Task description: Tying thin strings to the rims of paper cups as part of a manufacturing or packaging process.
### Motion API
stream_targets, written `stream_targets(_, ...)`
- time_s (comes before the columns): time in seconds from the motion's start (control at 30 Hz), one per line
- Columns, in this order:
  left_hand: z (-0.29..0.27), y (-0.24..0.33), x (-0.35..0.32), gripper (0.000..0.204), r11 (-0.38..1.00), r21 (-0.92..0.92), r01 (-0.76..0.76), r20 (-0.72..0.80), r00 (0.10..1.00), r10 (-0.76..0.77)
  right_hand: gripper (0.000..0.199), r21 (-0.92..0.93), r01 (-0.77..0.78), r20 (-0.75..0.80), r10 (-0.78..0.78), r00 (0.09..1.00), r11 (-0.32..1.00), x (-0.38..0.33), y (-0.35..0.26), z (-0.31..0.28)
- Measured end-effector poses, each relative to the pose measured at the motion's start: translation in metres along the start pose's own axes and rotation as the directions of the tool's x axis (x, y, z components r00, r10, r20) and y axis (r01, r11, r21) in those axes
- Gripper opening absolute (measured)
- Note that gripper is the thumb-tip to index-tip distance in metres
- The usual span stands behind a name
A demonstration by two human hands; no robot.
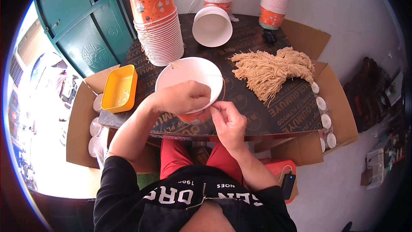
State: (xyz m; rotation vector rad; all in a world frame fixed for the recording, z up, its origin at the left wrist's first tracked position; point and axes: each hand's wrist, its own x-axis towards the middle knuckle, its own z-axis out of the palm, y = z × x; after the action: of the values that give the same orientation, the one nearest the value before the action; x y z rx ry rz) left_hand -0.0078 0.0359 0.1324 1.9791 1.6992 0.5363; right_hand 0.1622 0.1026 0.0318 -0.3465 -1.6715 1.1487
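A large paper cup (189, 69), white inside with an orange printed outside, stands tilted at the near edge of the table. My left hand (184, 96) reaches over its near rim, fingers curled inside against the right wall; what they grip is hidden. Outside that wall, my right hand (230, 122) is closed in a pinch at the rim. A thin tan string (224, 85) hangs over the right rim and runs down to the right fingertips. More of the string shows at the cup's far rim.
A tall stack of strung cups (161, 38) stands far left, near a yellow tray (109, 83) with small white bits. An empty white cup (212, 28) lies at the back. A bundle of tan strings (274, 71) rests right. Wrapped cup stacks (278, 0) stand behind; open cartons (337, 103) flank the table.
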Motion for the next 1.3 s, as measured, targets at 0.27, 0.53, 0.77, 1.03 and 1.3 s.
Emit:
stream_targets(0.27,-0.001,-0.001,-0.002,0.02,0.955,-0.245,0.168,-0.087,0.977,-0.195,0.005,0.098,-0.101,0.146,0.086,0.986,0.99,0.0,0.005,-0.012)
stream_targets(0.53,0.003,-0.003,-0.001,0.019,0.949,-0.193,0.249,-0.18,0.942,-0.283,0.008,0.078,-0.101,0.125,0.09,0.988,0.992,-0.002,0.006,-0.007)
stream_targets(0.77,0.013,0.015,-0.002,0.007,0.971,-0.238,0.036,-0.293,0.95,-0.107,0.008,0.081,-0.124,0.149,0.111,0.982,0.989,0.001,0.003,-0.007)
stream_targets(1.03,0.008,0.011,0.005,0.011,0.904,-0.42,0.075,-0.194,0.966,-0.17,0.004,0.002,-0.055,0.15,0.054,0.987,0.999,0.011,-0.003,-0.016)
stream_targets(1.3,0.003,0.012,0.005,0.007,0.8,-0.592,0.103,-0.122,0.969,-0.214,0.024,-0.221,0.322,0.099,-0.308,0.946,0.921,0.04,-0.035,-0.047)
